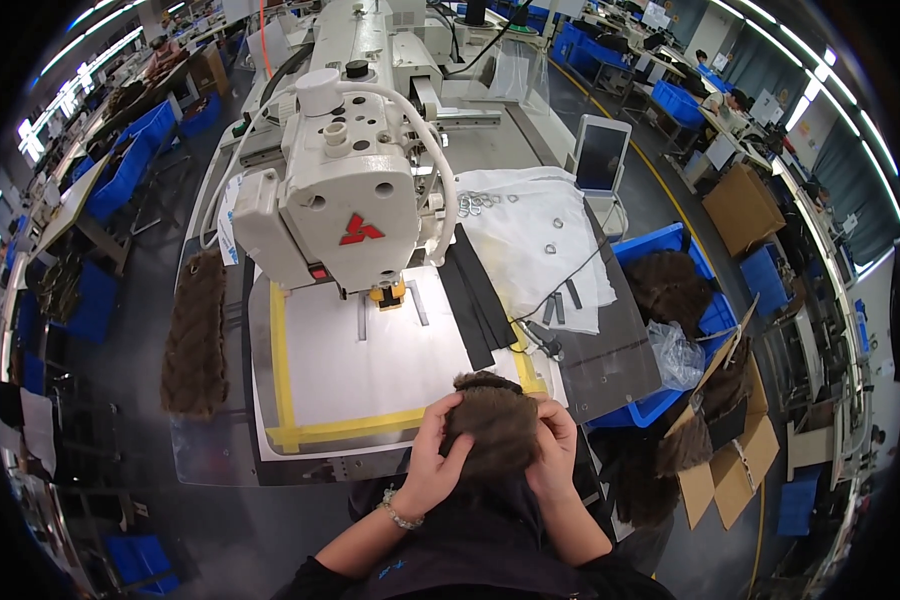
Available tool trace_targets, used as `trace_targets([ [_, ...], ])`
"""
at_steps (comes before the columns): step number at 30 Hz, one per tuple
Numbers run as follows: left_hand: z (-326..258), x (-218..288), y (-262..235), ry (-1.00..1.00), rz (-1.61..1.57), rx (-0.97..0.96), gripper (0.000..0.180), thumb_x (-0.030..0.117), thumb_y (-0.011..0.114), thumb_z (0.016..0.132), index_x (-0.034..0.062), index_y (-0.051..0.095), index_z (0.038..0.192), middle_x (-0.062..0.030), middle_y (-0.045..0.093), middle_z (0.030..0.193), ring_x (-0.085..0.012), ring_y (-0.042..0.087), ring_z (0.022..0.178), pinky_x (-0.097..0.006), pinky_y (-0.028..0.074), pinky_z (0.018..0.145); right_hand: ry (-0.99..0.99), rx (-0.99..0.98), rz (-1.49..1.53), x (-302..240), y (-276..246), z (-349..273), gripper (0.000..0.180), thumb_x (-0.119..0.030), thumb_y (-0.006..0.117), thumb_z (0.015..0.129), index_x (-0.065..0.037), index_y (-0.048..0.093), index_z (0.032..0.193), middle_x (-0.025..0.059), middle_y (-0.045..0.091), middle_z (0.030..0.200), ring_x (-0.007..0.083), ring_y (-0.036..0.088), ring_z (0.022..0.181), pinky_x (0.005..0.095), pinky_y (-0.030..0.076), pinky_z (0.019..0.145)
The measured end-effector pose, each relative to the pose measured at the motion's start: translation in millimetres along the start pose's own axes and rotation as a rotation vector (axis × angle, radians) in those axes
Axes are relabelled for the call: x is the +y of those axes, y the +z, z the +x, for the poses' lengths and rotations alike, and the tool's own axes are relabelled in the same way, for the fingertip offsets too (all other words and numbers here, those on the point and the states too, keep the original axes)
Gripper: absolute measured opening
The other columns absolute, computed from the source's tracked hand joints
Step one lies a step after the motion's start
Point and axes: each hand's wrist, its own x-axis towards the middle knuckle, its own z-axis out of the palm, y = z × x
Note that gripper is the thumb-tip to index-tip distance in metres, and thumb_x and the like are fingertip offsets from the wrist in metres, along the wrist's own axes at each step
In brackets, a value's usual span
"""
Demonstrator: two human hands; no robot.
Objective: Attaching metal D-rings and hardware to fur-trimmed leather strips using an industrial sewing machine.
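Note:
Between my two hands is a folded piece of brown fur fabric (pixel 492 432), held up in front of me over the machine table's near edge. My left hand (pixel 440 440) grips its left side, thumb on the front face. On its right edge the fingers of my right hand (pixel 553 445) are closed. A dark inner edge shows at the top of the fold. Beyond it stands a large white industrial sewing machine (pixel 345 200), its head above a white work sheet (pixel 360 375) bordered with yellow tape. Black fabric strips (pixel 475 300) lie right of the head.
A long brown fur strip (pixel 196 335) lies on the table's left. Metal rings (pixel 551 249) and short dark strips (pixel 560 303) rest on a white cloth (pixel 530 225). At right are a blue crate (pixel 660 405) with fur and plastic, a cardboard box (pixel 735 470) and a small screen (pixel 600 155).

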Motion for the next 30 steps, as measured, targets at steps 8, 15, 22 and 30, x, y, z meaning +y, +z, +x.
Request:
trace_targets([
  [8, 2.0, -7.1, -10.8, -0.030, -0.096, -0.101, 0.055, -0.009, 0.059, 0.085, 0.0019, 0.040, 0.136, -0.0079, 0.049, 0.127, -0.0161, 0.049, 0.120, -0.029, 0.038, 0.104, -0.231, -0.310, -0.468, -20.5, -2.2, 6.1, 0.026, 0.001, 0.058, 0.088, 0.001, 0.066, 0.113, 0.0146, 0.062, 0.117, 0.0183, 0.059, 0.101, 0.0283, 0.044, 0.089],
  [15, 12.1, 29.0, -9.5, 0.027, 0.329, -0.347, 0.046, -0.009, 0.059, 0.079, 0.0099, 0.057, 0.120, -0.0131, 0.051, 0.115, -0.0274, 0.055, 0.106, -0.030, 0.046, 0.091, 0.017, -0.225, -0.511, -17.3, 4.8, -4.1, 0.037, 0.002, 0.062, 0.089, -0.001, 0.063, 0.126, 0.0129, 0.069, 0.111, 0.0154, 0.063, 0.100, 0.0257, 0.046, 0.090],
  [22, 6.7, 16.6, -13.4, 0.124, 0.435, -0.320, 0.042, -0.009, 0.064, 0.073, 0.0144, 0.067, 0.107, -0.0132, 0.049, 0.118, -0.0277, 0.055, 0.100, -0.032, 0.048, 0.080, 0.044, -0.077, -0.437, -12.3, 8.0, -12.7, 0.036, 0.003, 0.061, 0.091, -0.001, 0.062, 0.127, 0.0087, 0.067, 0.117, 0.0084, 0.059, 0.099, 0.0223, 0.047, 0.087],
  [30, -4.5, 24.8, -33.8, 0.107, 0.327, -0.257, 0.029, -0.002, 0.072, 0.072, 0.0048, 0.063, 0.099, -0.0112, 0.061, 0.104, -0.0266, 0.060, 0.083, -0.031, 0.049, 0.069, -0.212, 0.194, -0.596, -48.3, -48.8, 16.9, 0.033, 0.007, 0.055, 0.084, 0.005, 0.066, 0.115, 0.0100, 0.067, 0.114, 0.0165, 0.061, 0.107, 0.0274, 0.044, 0.096],
])
